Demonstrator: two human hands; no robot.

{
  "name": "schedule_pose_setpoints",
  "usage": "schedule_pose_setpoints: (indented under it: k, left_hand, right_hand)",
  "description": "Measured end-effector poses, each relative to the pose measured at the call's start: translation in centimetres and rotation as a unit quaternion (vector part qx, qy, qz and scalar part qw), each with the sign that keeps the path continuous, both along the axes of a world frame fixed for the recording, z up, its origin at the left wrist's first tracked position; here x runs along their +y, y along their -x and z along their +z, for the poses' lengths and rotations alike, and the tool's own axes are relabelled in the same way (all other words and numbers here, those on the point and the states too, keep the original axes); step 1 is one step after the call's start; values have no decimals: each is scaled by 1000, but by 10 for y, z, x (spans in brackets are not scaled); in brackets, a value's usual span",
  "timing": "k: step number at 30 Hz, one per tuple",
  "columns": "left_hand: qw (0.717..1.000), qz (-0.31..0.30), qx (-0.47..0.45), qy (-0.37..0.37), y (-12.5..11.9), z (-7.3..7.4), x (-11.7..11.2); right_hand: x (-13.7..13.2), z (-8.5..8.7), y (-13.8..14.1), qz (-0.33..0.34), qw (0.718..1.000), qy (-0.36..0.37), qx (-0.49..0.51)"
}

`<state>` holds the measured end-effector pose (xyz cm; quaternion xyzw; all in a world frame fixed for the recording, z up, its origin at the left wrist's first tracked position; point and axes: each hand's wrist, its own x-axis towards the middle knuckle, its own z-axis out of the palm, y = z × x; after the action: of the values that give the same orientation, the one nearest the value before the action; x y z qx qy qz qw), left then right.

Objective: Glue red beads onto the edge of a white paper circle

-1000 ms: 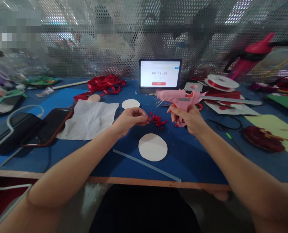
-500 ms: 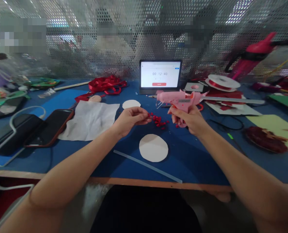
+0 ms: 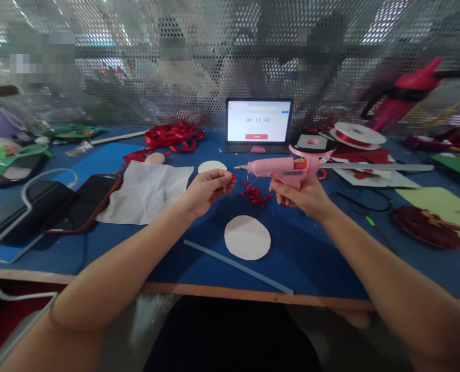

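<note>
Between thumb and fingertips, my left hand (image 3: 208, 191) pinches a small red piece (image 3: 233, 176), too small to make out its exact kind. My right hand (image 3: 301, 195) is wrapped round the handle of a pink hot glue gun (image 3: 278, 169), whose metal nozzle points left, close to the red piece. A long clear glue stick sticks out of the gun's back. Below the gun lies a loose pile of small red pieces (image 3: 256, 195). Nearer to me is a white round disc (image 3: 247, 237); another white disc (image 3: 211, 167) lies behind my left hand.
A loose glue stick (image 3: 237, 266) lies near the table's front edge. To the left are a white cloth (image 3: 146, 194), a phone (image 3: 84, 204) and red ribbon (image 3: 173, 137). A tablet (image 3: 258, 121) stands at the back, with ribbon spools (image 3: 357, 135) on its right.
The glue gun has dropped slightly and levelled, its nozzle coming nearer to my left fingers. My left hand has lifted the red piece a little and turned it towards the nozzle.
</note>
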<state>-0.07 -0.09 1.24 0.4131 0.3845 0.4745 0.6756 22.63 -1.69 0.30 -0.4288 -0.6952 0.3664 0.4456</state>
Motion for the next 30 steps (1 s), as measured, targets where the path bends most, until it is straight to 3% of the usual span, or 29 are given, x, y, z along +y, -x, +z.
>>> schedule_pose_setpoints:
  k: [5, 12, 30]
  left_hand:
    - [1000, 17, -8, 17, -1, 3, -1]
    - [1000, 18, -10, 18, -1, 6, -3]
    - [1000, 1, -22, 15, 0, 5, -3]
  right_hand:
    - [0, -2, 0, 13, 995, -86, -45]
    - [0, -2, -2, 2, 989, -131, -67]
    - [0, 1, -3, -26, 988, -123, -88]
